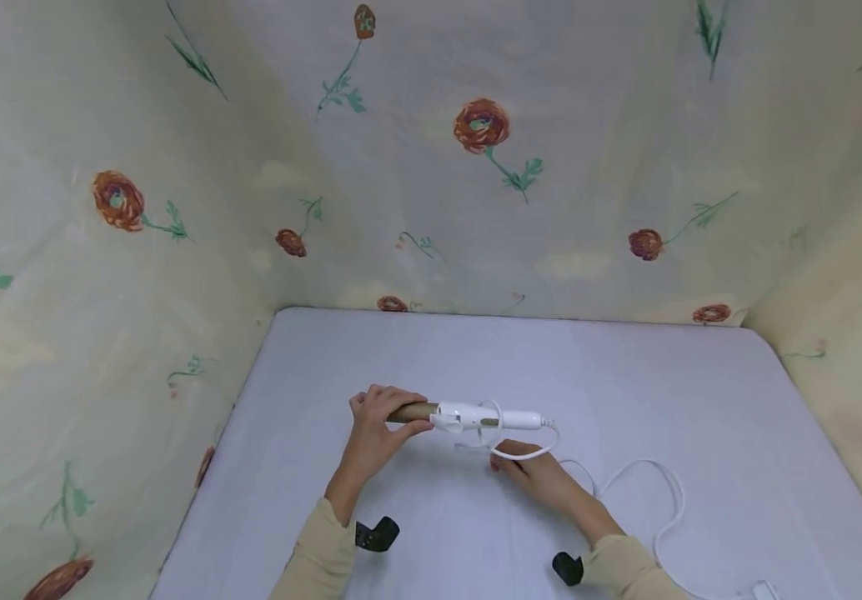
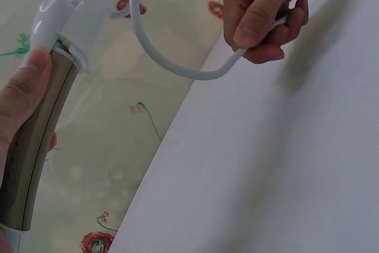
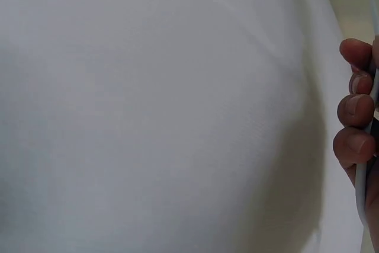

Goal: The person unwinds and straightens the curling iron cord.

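Observation:
My left hand (image 1: 373, 433) grips a curling iron (image 1: 468, 415) by its brown-gold barrel (image 2: 44, 128), fingers on one side and thumb on the other. The iron lies level in the head view, its white handle toward the right. A white power cord (image 2: 177, 71) leaves the handle end and loops around the handle. Below the handle, my right hand (image 1: 543, 482) holds the cord between its thumb and curled fingers. In the right wrist view, the fingers of the right hand (image 3: 356, 114) show at the right edge with the cord running along them.
From the right hand the cord (image 1: 679, 492) curves across the white table (image 1: 431, 354) to a white plug-like end (image 1: 764, 590) at the front right. Flower-patterned sheeting (image 1: 581, 167) surrounds the table at the back and sides. Black wrist devices (image 1: 378, 534) sit by both sleeves.

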Demonstrator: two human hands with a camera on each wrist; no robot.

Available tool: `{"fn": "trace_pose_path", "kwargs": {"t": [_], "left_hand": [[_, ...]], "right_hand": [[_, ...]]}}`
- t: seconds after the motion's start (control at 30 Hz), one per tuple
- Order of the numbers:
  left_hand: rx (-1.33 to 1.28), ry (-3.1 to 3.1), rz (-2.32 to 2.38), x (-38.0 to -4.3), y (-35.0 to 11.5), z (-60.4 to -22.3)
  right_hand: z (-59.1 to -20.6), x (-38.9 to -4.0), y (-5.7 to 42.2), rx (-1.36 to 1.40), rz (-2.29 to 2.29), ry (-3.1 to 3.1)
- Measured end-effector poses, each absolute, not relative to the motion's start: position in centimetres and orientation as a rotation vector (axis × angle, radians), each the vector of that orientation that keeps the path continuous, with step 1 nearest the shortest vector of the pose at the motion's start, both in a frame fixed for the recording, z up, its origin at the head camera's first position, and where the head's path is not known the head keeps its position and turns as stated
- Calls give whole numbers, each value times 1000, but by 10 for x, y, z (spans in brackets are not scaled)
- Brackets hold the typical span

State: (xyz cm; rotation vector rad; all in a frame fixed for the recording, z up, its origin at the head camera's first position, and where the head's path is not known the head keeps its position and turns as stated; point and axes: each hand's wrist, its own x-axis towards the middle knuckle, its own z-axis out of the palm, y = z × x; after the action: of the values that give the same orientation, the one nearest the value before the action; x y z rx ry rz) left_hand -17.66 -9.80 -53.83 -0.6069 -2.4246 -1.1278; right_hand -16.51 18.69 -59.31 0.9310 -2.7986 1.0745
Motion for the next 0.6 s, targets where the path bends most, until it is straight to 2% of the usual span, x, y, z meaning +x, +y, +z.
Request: {"fn": "trace_pose_path", "kwargs": {"t": [0.6], "left_hand": [[-455,-2436,-1059,-181,-88,-538]], "right_hand": [[-583,-123,192,978,1101,-2870]]}}
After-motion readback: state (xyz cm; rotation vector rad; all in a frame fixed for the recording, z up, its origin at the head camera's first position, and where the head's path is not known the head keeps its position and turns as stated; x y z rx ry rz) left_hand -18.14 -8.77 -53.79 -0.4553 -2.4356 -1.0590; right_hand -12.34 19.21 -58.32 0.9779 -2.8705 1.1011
